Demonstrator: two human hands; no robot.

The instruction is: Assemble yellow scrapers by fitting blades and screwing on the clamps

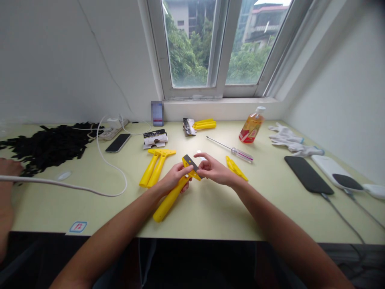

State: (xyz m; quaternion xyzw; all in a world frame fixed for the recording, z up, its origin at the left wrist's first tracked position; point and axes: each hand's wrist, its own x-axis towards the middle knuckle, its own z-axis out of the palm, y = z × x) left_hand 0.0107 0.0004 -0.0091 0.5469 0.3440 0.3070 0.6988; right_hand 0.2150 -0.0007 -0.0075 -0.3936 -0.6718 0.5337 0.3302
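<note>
My left hand (178, 176) is closed round the head of a yellow scraper (171, 200), whose thick handle slants down to the left over the table. A dark flat blade (191, 162) lies along the scraper's head. My right hand (213, 168) pinches the blade's right end between thumb and fingers, its index finger stretched out above. Left of my hands lie two more yellow scrapers (158, 168), side by side. Yellow flat parts (236, 168) rest to the right of my right hand, below a screwdriver (240, 154) with a clear handle.
Black strips (54, 144) are heaped at the left, near another person's hand (10, 166). A white cable (90, 189) crosses the table (210, 224). Behind stand a bottle (252, 126) and a propped phone (157, 113). Gloves (288, 139) and a black phone (308, 174) lie right.
</note>
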